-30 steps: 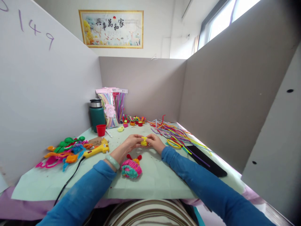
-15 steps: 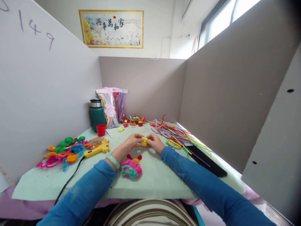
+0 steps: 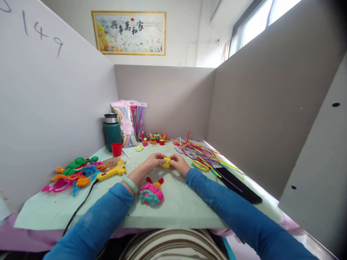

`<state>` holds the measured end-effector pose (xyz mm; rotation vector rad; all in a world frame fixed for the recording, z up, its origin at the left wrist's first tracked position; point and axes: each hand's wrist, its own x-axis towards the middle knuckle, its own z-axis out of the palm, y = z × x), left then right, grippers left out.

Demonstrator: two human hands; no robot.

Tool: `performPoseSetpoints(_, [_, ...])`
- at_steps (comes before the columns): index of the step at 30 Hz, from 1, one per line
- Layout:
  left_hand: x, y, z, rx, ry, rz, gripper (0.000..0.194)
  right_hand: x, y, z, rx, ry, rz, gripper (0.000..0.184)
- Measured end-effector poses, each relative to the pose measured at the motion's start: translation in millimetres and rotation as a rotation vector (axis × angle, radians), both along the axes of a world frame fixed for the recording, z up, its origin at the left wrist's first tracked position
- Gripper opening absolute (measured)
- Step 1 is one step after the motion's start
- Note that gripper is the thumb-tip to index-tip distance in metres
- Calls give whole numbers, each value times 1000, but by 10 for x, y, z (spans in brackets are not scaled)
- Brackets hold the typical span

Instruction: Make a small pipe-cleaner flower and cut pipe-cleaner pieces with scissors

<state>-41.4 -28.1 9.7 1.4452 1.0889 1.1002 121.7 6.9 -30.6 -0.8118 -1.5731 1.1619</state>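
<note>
Between my two hands is a small yellow pipe-cleaner piece [image 3: 166, 163], held just above the table's middle. My left hand [image 3: 155, 161] pinches it from the left, a pale green bangle on that wrist. From the right, the fingers of my right hand [image 3: 177, 162] close on its other side. Fingertips hide part of the piece, so its exact shape is unclear. Nearer to me, beside my left wrist, lies a fuzzy pink and teal pipe-cleaner figure [image 3: 151, 193] with red pompom-like tips.
At left are a yellow glue gun [image 3: 112, 172] with a black cord and a pile of coloured pieces [image 3: 77, 173]. A red cup [image 3: 116, 149] stands by a green flask [image 3: 112, 133]. Loose pipe cleaners [image 3: 197, 150], yellow-handled scissors [image 3: 200, 165] and a black flat object [image 3: 238, 186] lie right.
The yellow piece has turned slightly between my fingers. Both hands stay in nearly the same place, and the things on the table have not moved.
</note>
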Motion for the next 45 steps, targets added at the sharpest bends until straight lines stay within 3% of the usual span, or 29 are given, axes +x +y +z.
performPoseSetpoints(9, [-39,-6,-4,-12,-29,-101,37,23,-4,13,-73,23,20,17])
performPoseSetpoints(31, [-12,-22,8,-113,-61,-48,30,25,-52,48,-99,-14,8,14])
performPoseSetpoints(45, [-34,19,-21,-182,-100,-111,30,33,-50,51,-123,-45,25,11])
